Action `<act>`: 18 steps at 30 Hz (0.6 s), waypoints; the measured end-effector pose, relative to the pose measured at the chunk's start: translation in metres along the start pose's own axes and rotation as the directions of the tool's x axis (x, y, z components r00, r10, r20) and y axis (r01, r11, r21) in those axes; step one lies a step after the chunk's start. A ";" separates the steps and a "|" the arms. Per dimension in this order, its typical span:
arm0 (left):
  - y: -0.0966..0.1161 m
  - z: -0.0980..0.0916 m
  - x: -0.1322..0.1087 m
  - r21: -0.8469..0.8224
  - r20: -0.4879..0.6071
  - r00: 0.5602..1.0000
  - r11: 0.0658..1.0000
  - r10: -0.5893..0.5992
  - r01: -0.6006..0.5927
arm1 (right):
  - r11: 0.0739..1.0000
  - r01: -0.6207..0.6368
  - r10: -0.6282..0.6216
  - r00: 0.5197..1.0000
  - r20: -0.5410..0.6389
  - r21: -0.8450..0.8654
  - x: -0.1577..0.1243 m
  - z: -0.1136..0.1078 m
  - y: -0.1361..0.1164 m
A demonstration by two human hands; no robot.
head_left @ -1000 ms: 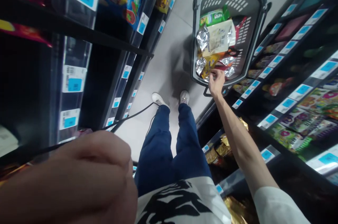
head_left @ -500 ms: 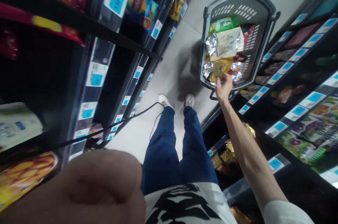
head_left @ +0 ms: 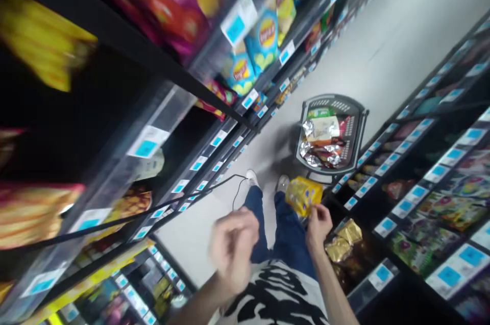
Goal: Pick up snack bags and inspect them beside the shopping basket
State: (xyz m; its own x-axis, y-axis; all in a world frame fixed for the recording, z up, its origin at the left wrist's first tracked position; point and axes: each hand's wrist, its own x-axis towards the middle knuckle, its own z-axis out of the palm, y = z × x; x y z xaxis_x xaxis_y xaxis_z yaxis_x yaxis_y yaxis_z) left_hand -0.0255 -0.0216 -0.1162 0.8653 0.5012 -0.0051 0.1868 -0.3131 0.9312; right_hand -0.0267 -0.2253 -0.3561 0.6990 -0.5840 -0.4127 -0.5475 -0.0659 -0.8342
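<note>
My right hand [head_left: 318, 224] pinches a yellow snack bag [head_left: 305, 195] by its edge, holding it above the floor near my right shoe. My left hand [head_left: 234, 243] is raised in front of my body, fingers curled in and somewhat blurred; nothing shows in it. Beyond the yellow bag, a grey shopping basket [head_left: 359, 133] stands on the floor. Inside it lie a green packet [head_left: 320, 113], a cream-coloured pack [head_left: 323, 128] and several silvery and red packets [head_left: 321, 154].
Shelves with blue-and-white price tags [head_left: 148, 142] line the left side, stocked with crisp bags [head_left: 264, 36]. More shelving [head_left: 417, 190] runs along the right, with gold packets [head_left: 344, 241] near my right forearm. A thin dark cord [head_left: 214, 185] stretches across the lower left.
My right hand has lifted the yellow snack bag out of the basket and drawn it towards me. My left hand has moved away from the camera, towards the middle. The view has shifted.
</note>
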 end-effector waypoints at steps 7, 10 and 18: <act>-0.014 0.028 -0.063 0.289 0.591 0.805 0.919 0.049 -0.268 | 0.964 -0.205 0.130 0.917 0.377 0.168 -0.053 -0.055 -0.060; -0.026 0.033 -0.075 0.353 0.660 0.750 0.871 0.026 -0.341 | 0.937 -0.270 0.126 0.854 0.505 0.223 -0.046 -0.064 -0.101; -0.019 0.053 -0.050 0.404 0.615 0.786 0.835 0.055 -0.375 | 0.838 -0.424 0.086 0.725 0.683 0.344 -0.033 -0.074 -0.186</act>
State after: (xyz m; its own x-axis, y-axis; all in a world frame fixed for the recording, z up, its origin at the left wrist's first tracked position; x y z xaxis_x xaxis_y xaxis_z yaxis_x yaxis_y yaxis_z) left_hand -0.0475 -0.0833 -0.1531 0.9769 -0.1196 -0.1772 0.0197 -0.7750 0.6317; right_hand 0.0179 -0.2539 -0.1601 0.7740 0.1231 -0.6210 -0.5964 0.4709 -0.6500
